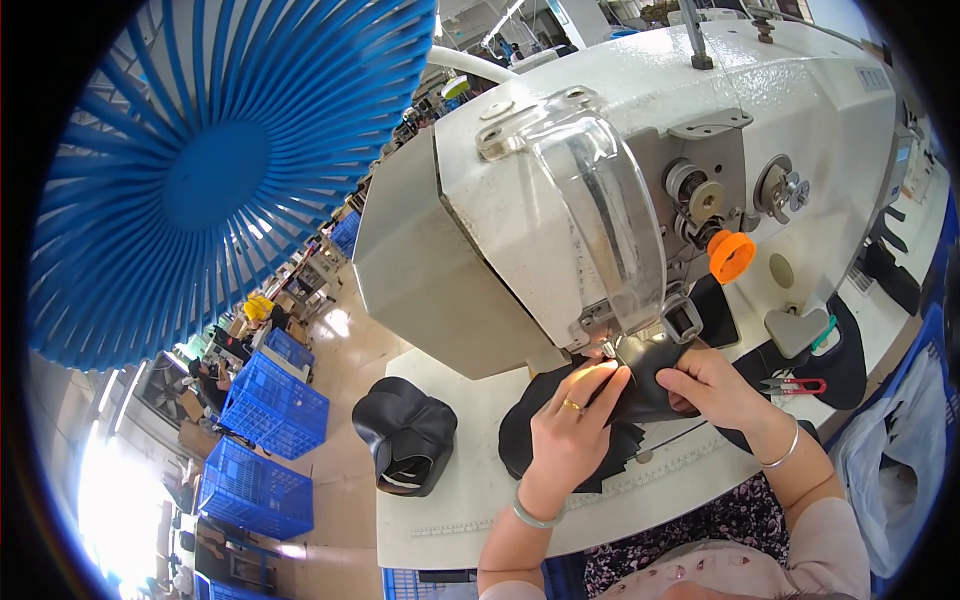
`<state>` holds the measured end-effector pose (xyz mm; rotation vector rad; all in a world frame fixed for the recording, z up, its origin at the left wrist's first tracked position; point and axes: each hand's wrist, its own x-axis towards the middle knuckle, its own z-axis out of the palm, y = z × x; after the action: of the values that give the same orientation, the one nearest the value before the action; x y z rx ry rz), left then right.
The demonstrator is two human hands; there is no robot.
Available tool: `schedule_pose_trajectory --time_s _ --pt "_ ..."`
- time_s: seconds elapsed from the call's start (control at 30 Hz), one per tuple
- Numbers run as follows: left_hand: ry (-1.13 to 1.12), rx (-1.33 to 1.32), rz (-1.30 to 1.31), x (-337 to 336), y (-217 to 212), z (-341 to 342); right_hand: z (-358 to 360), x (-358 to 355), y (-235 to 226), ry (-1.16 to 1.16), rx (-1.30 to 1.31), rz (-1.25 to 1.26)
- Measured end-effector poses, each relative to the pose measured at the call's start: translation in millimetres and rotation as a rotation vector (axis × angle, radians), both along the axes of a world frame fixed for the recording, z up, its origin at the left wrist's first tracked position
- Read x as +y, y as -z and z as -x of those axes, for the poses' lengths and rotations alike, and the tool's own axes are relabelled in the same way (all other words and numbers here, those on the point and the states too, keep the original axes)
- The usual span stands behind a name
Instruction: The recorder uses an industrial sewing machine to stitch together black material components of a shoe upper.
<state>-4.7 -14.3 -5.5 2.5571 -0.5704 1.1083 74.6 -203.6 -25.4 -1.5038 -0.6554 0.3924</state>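
A smooth black leather piece [648, 388] lies under the needle area of a large white sewing machine [500, 270]. My left hand [578, 412], with a ring and a bangle, has its fingertips closed on the piece's left edge, right beside the presser foot [608, 348]. On the other side my right hand [712, 392] grips the same piece, thumb on top and the other fingers curled beneath. Flat black cut pieces [520, 440] are stacked under and beside my left hand. Farther left on the table stands a shaped black leather piece [405, 435] with an opening.
Red-handled thread snips [795, 386] lie at right on black material. An orange knob [731, 257] juts from the machine above my right hand. A blue fan [220, 170] fills the upper left. Blue crates [275, 405] stand on the floor; a plastic-lined basket [890, 450] is at right.
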Motion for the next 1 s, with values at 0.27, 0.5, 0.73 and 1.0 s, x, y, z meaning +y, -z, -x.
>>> schedule_pose_trajectory --time_s 0.27,0.5,0.73,1.0 --pt "0.131 0.158 0.286 4 1 1 4 1 -2 0.052 -0.013 0.055" --pt "0.158 0.163 0.216 15 0 -3 11 11 2 0.087 -0.022 0.033" --pt "0.176 0.02 0.138 15 4 -5 12 14 -6 0.129 -0.078 0.059" --pt "0.165 -0.021 0.091 13 7 -9 7 13 -6 0.136 -0.102 0.075"
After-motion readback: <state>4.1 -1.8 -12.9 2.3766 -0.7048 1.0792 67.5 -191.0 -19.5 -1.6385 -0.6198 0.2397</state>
